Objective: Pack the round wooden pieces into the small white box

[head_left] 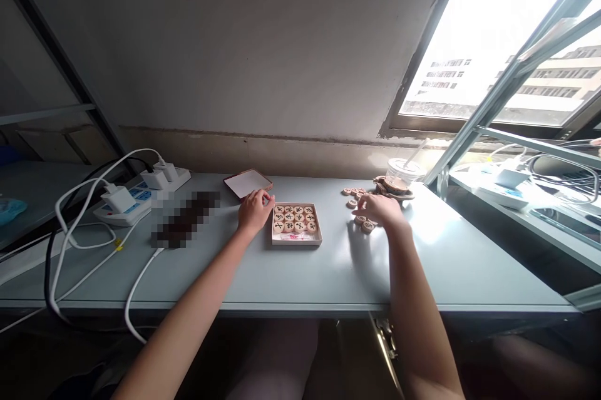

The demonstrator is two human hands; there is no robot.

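Note:
A small open box (320, 232) lies on the grey table (300, 275), filled with several round wooden game pieces (295, 218) marked in black. My left hand (253, 210) rests against the box's left side with its fingers curled, holding nothing that shows. My right hand (381, 208) hovers over several loose wooden pieces (364, 223) to the right of the box, fingers bent down onto them; what they pinch is hidden. The box's lid (247, 183) lies behind my left hand.
A power strip (136, 197) with white chargers and cables sits at the far left, beside a blurred dark object (185, 218). A plastic cup (402, 169) and a wooden item stand at the back right. A window and a second shelf lie to the right.

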